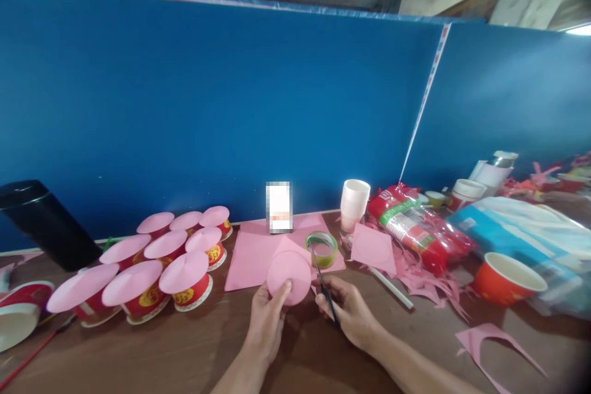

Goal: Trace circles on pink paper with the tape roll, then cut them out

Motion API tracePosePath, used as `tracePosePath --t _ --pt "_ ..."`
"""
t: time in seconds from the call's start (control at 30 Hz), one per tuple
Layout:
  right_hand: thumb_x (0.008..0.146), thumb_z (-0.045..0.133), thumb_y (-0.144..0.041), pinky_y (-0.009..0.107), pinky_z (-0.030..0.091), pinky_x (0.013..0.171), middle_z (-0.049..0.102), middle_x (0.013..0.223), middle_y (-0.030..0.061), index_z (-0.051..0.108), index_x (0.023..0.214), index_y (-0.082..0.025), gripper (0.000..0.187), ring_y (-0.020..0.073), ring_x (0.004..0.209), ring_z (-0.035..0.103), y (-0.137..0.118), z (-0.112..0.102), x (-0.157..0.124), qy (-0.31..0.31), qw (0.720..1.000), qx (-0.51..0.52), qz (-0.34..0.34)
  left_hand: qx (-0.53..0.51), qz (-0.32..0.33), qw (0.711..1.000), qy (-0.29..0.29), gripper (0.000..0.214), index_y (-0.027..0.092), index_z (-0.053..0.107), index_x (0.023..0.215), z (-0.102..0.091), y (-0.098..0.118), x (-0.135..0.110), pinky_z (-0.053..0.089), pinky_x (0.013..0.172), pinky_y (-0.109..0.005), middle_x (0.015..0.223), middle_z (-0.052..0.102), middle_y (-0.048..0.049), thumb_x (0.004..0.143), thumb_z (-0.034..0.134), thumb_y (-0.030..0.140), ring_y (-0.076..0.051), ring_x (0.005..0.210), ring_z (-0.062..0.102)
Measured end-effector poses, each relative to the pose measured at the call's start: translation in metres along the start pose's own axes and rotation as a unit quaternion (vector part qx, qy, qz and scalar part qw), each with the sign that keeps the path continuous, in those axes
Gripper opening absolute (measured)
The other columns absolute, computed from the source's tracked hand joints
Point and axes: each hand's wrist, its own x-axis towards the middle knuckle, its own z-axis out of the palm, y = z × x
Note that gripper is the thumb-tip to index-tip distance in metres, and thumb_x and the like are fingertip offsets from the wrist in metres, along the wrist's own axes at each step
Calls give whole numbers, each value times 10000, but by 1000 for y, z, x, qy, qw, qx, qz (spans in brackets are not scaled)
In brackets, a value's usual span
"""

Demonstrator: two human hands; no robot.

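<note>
My left hand (270, 317) pinches a pink paper circle (289, 276) by its lower edge, thumb on top. My right hand (348, 311) is closed around the handles of black scissors (323, 280), whose blades point up beside the circle's right edge. Under and behind the circle lies a sheet of pink paper (252, 255) on the brown table (184, 351). A roll of clear tape (322, 249) rests on the sheet just behind the scissors' tip.
Several upturned red paper cups topped with pink discs (175, 258) stand at left, near a black cylinder (44, 221). A stack of white cups (354, 203), a red packet (415, 225), pink scraps (425, 283), a red bowl (505, 277) and a blue partition (231, 104) lie right and behind.
</note>
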Motion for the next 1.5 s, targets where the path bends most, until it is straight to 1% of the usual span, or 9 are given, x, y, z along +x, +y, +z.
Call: tracePosePath --t 0.17,0.33,0.53,0.8,1.07,1.33,1.5 --pt "746 634 -423 205 370 479 494 671 -2 589 973 -146 362 106 567 446 -2 -1 0 0 1000 -9 -4 4 0 1000 -12 440 96 643 999 -2 -2 1 493 685 -286 812 703 -108 625 732 309 -222 760 649" --pt "748 635 -409 208 363 473 491 666 -3 588 991 -145 361 104 556 434 0 -2 0 -2 1000 -10 -5 9 2 1000 -12 427 98 652 981 -2 -1 1 490 677 -277 827 703 -108 622 731 317 -222 757 649" --pt "765 628 -381 206 342 482 474 663 -15 583 983 -149 321 98 560 416 1 -2 0 -7 1000 -10 -6 18 -1 1000 -12 363 106 649 982 -3 -2 2 487 651 -259 806 702 -92 671 700 287 -193 722 644" --pt "758 634 -385 209 342 482 476 660 -18 585 966 -150 318 98 550 419 -3 -1 1 -8 1000 -9 -9 7 8 1000 -21 385 96 641 995 0 -1 2 490 693 -279 817 700 -104 663 707 280 -213 781 643" --pt "777 611 -392 194 332 456 474 663 -14 588 950 -139 307 85 534 405 -2 -1 0 -13 1000 -4 -15 7 14 1000 -27 328 92 646 923 0 -1 0 493 689 -291 759 697 -86 664 704 285 -219 768 645" --pt "786 609 -358 193 335 471 469 663 -18 576 953 -144 274 84 551 416 -1 -1 0 -16 1000 -9 -21 2 22 1000 -6 294 88 651 841 3 1 -1 490 648 -272 758 696 -93 619 735 261 -207 739 645" --pt "794 599 -345 191 322 461 451 635 -29 573 923 -143 241 74 525 391 0 -1 -1 -21 1000 -11 -20 6 21 1000 -8 294 91 650 864 1 -1 0 486 653 -262 762 697 -86 633 729 255 -191 729 644"
